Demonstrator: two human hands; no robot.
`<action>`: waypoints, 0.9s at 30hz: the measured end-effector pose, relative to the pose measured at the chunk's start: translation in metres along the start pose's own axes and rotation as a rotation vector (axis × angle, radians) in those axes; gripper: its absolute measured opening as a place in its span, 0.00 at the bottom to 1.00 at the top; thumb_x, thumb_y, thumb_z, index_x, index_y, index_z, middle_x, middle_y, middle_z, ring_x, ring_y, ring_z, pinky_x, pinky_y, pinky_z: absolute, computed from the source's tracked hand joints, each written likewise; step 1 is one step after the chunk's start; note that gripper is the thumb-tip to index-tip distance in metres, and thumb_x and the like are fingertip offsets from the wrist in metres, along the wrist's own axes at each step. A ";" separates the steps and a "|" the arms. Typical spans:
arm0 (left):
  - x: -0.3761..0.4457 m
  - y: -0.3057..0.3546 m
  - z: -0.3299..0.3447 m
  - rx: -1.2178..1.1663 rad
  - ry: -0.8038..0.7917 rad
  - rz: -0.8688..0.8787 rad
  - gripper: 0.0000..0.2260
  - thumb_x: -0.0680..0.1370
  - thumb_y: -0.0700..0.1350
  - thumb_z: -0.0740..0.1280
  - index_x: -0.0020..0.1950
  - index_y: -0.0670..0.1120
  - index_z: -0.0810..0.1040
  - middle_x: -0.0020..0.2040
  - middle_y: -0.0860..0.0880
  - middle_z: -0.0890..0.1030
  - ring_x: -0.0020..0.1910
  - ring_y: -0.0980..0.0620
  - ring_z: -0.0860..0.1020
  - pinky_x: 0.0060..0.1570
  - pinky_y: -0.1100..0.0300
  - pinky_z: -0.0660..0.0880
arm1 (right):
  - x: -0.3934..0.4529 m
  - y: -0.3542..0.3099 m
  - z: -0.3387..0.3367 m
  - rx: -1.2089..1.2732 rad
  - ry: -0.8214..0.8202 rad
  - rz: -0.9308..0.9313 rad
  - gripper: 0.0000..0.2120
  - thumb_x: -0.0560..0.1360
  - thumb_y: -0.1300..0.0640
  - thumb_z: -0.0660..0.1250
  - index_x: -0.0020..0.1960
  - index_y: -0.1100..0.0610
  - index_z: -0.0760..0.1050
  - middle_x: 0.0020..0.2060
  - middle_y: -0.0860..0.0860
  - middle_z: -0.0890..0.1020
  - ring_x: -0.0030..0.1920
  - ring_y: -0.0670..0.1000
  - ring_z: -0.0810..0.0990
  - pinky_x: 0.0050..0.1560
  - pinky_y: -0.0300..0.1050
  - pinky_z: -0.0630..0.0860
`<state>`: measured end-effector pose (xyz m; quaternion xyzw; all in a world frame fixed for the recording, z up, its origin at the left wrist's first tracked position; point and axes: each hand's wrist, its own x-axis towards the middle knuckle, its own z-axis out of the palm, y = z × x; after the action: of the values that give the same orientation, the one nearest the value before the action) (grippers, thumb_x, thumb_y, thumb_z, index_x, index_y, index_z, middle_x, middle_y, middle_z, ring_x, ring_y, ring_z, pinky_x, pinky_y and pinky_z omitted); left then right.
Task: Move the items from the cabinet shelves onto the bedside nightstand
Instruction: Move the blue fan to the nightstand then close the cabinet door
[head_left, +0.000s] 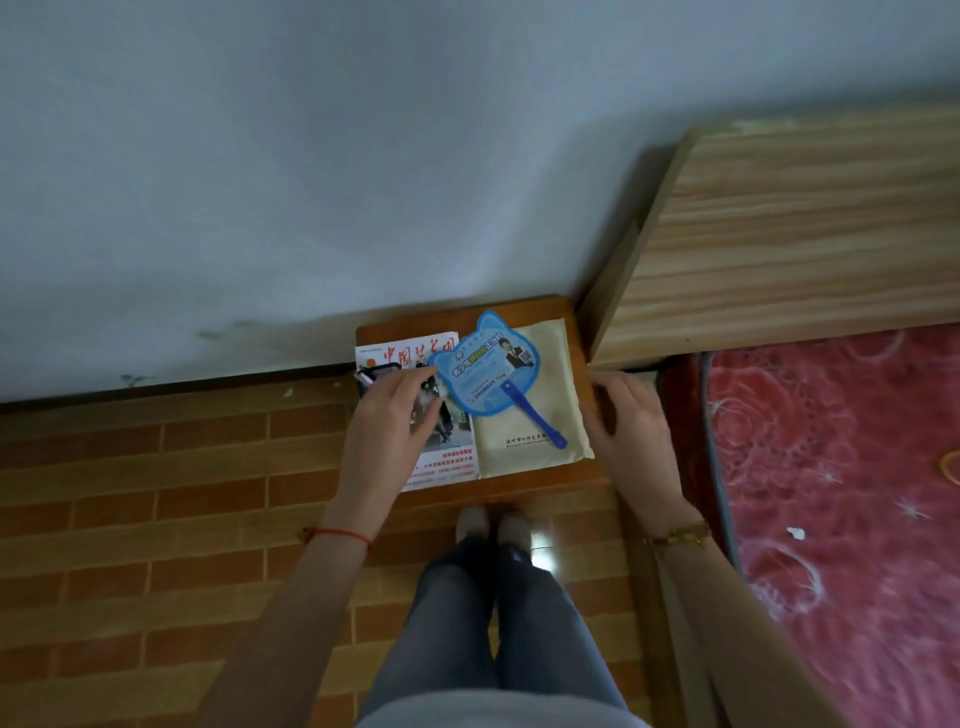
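On the small wooden nightstand (519, 488) lie a magazine (447, 462) with red lettering, a beige cloth pouch (524, 457) and a blue cat-shaped hand fan (483, 371) across both. My left hand (395, 421) lies palm down on the magazine, fingers stretched toward the fan's left edge. A small dark object (374, 375) shows beside its fingers, partly hidden. My right hand (631, 421) is at the pouch's right edge, thumb touching it, fingers relaxed.
The nightstand stands against a grey wall (311, 182). A wooden headboard (779, 234) and a bed with a red patterned cover (841, 493) are close on the right. Brick-patterned floor (156, 493) spreads to the left. My legs and feet (493, 530) stand right in front.
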<state>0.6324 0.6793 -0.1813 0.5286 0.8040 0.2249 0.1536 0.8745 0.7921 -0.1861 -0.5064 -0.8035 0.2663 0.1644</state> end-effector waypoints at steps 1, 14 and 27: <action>-0.007 0.006 -0.016 0.010 0.014 0.025 0.17 0.78 0.44 0.70 0.66 0.44 0.77 0.60 0.44 0.81 0.58 0.47 0.79 0.55 0.57 0.76 | -0.007 -0.009 -0.013 -0.002 0.005 -0.009 0.16 0.76 0.59 0.68 0.63 0.60 0.75 0.55 0.54 0.79 0.57 0.54 0.74 0.59 0.50 0.72; -0.092 0.045 -0.125 0.048 0.118 0.018 0.16 0.79 0.43 0.68 0.66 0.44 0.78 0.59 0.44 0.81 0.57 0.46 0.79 0.55 0.48 0.79 | -0.064 -0.067 -0.086 -0.036 0.089 -0.107 0.16 0.76 0.59 0.68 0.63 0.58 0.75 0.52 0.53 0.79 0.54 0.53 0.73 0.55 0.43 0.69; -0.148 0.044 -0.145 0.044 0.243 -0.202 0.16 0.80 0.47 0.66 0.68 0.48 0.76 0.63 0.47 0.79 0.62 0.49 0.77 0.60 0.57 0.71 | -0.066 -0.112 -0.094 0.010 -0.058 -0.284 0.15 0.77 0.60 0.68 0.63 0.60 0.75 0.57 0.54 0.79 0.59 0.53 0.74 0.56 0.32 0.63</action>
<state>0.6554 0.5292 -0.0333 0.4171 0.8705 0.2530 0.0654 0.8718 0.7189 -0.0438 -0.3788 -0.8702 0.2589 0.1797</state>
